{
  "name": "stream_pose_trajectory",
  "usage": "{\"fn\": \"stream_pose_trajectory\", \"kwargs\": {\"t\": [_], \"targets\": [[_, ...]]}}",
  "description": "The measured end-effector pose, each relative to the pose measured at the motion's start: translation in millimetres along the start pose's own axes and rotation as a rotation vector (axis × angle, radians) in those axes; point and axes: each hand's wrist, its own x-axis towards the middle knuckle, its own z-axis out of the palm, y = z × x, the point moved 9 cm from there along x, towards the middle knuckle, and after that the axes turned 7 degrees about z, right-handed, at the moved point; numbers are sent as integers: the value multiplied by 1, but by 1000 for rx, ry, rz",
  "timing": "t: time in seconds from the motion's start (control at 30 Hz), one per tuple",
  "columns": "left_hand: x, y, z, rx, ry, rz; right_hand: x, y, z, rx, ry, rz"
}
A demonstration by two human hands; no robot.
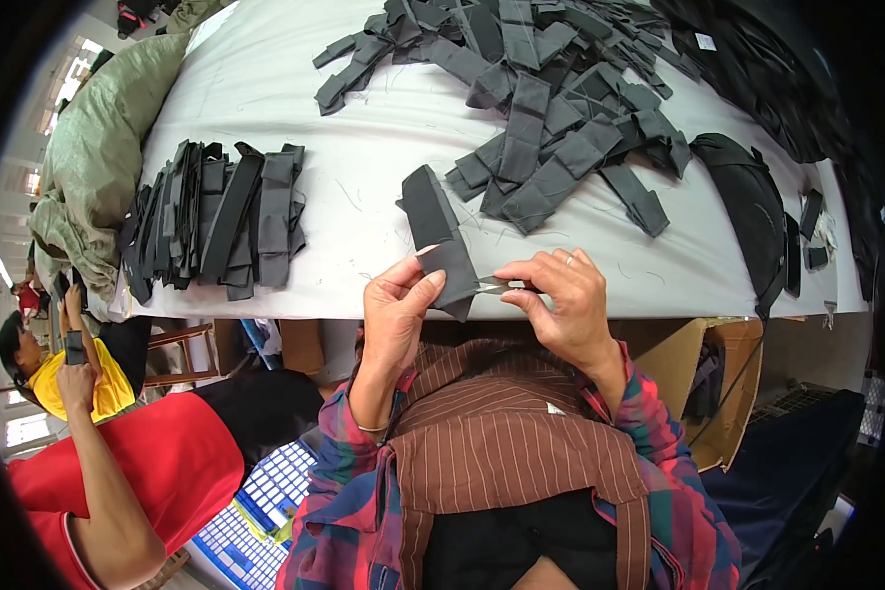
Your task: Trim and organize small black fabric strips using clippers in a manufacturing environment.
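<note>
Between the thumb and fingers of my left hand (400,310) is a dark grey fabric piece (438,221), a folded flat strip that slants up and away over the table's near edge. My right hand (560,300) pinches small metal thread snips (497,285). Their pointed blades meet the right edge of the fabric piece, close to its lower end. Whether a thread lies between the blades is too small to make out. Beyond my hands, a loose heap of similar grey fabric pieces (546,162) covers the far middle of the table.
On the white-covered table (354,187), a row of stacked grey strips (216,221) lies at the left. A black bag-like item (742,197) rests at the right. Below the edge stand a cardboard box (737,383) and a blue basket (275,482). A person in red (157,472) is at my left.
</note>
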Motion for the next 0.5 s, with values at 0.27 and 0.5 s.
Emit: {"fn": "stream_pose_trajectory", "kwargs": {"t": [0.27, 0.5], "targets": [[-2, 0, 3, -40, 37, -9, -9, 9, 5, 41, 77, 106], [-1, 3, 3, -24, 45, 31, -6, 18, -2, 198, 53, 181]]}}
